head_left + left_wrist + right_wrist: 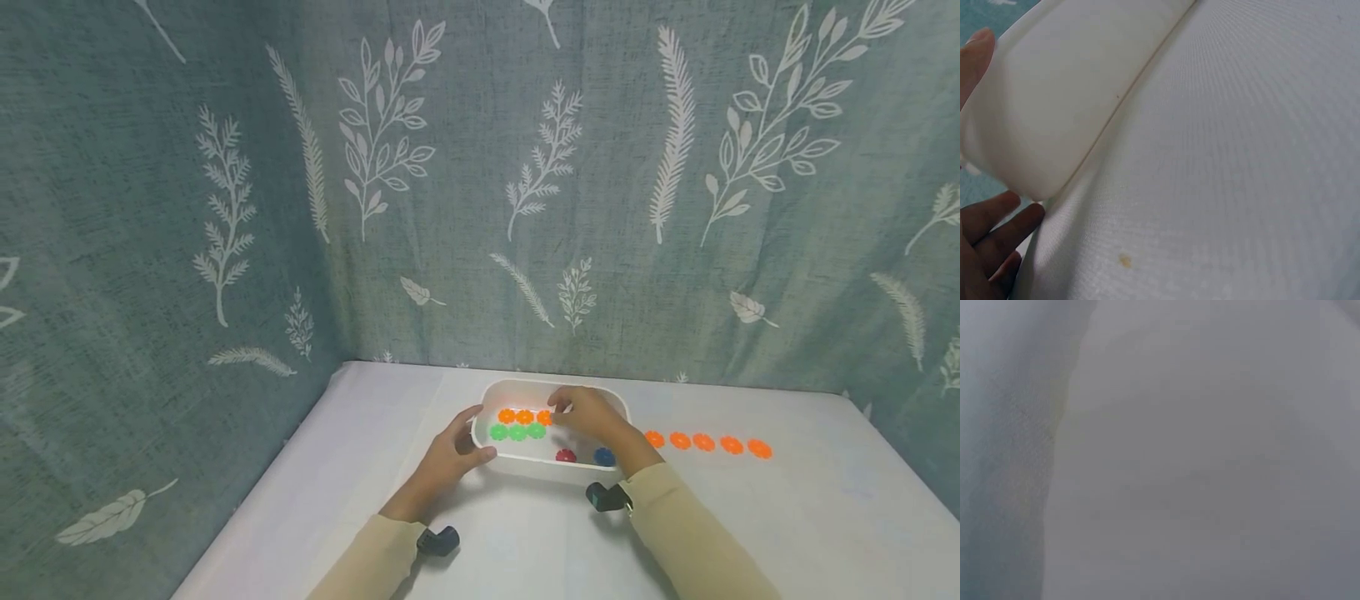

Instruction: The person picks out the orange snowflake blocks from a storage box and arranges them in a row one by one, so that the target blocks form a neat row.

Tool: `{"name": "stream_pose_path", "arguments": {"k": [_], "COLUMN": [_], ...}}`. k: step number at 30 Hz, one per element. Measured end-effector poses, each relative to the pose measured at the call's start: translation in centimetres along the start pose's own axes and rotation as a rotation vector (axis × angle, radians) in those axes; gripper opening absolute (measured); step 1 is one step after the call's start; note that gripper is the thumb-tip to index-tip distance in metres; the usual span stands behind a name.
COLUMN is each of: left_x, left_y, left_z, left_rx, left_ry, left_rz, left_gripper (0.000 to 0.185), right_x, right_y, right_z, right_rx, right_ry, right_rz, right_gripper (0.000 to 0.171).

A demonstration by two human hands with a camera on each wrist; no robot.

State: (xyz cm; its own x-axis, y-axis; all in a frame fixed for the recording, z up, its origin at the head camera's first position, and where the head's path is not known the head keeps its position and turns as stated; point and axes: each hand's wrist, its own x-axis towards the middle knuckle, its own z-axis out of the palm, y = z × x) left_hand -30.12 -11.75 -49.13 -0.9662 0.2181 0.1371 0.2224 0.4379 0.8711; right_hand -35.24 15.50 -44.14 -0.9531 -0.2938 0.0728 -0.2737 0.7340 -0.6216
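A white plastic tray (525, 460) stands on the table, with flower-shaped discs inside. My left hand (447, 457) holds its left end, thumb by the near rim and fingers round the outer side. In the left wrist view, fingertips (1025, 219) touch the tray's corner. My right hand (592, 414) reaches over the tray and pinches an orange flower-shaped disc (544, 417) at the end of a row. Two more orange discs (516, 417) lie left of it, and green discs (517, 432) form a row nearer me. The right wrist view is a pale blur.
A red disc (566, 456) and a blue disc (604, 457) lie by the tray's near wall; the right forearm partly covers that end. Several orange discs (703, 442) line up on the white-covered table (817, 500) to the right. A leaf-patterned curtain (480, 208) hangs behind.
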Motion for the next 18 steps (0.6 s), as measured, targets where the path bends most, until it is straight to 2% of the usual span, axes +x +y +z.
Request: {"name": "stream_pose_path", "arguments": {"k": [9,18], "left_x": [-0.1,0.02], "left_y": [-0.13,-0.17], "left_z": [0.03,-0.04], "left_rx": [-0.007,-0.027], "left_ry": [-0.002,-0.013], "left_rz": [0.006,0.027], "left_gripper": [0.078,0.076], "right_x": [-0.33,-0.39], "right_y": [-0.08,0.03], "right_z": [0.67,0.95], "right_rx": [-0.069,-0.149], "right_ry": [-0.111,-0.191], "right_rz": [0.013,0.053], "right_gripper": [0.032,0.032]}}
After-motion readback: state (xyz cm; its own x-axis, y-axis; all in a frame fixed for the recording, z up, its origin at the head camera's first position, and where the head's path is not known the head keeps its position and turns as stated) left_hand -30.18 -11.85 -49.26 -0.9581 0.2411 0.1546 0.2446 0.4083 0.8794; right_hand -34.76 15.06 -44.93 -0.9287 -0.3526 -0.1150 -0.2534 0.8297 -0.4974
